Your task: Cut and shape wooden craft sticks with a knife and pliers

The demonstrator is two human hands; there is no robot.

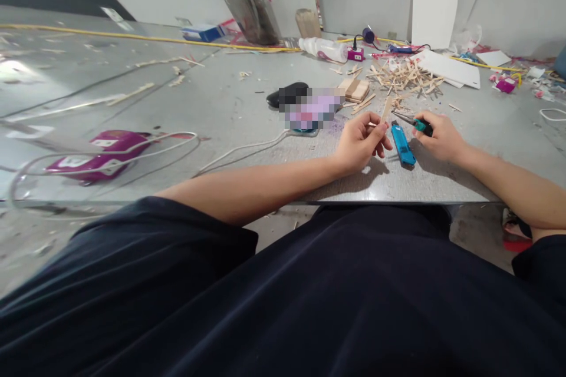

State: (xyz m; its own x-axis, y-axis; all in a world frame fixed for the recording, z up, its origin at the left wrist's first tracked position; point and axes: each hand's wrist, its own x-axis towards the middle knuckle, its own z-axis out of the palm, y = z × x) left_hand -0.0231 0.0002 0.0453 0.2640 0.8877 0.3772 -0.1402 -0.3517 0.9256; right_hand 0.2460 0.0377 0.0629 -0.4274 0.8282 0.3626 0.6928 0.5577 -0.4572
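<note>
Between the thumb and fingers of my left hand (365,140) is a thin flat wooden stick (386,110), tilted upward. My right hand (437,134) is closed around the green-and-black handles of a pair of pliers (421,125). The slim metal jaws point left toward the stick and look apart from it. A blue utility knife (402,144) lies on the grey table (283,171) between my two hands. Just beyond them is a loose pile of wooden sticks and splinters (407,78), with a small stack of flat wooden pieces (355,90) to its left.
A black case (287,94) and a partly blurred purple item (316,109) lie left of the sticks. Farther back are a large dark bottle (250,9), a clear plastic bottle (324,49) and white boards (451,69). Magenta power strips (104,153) with white cables occupy the left.
</note>
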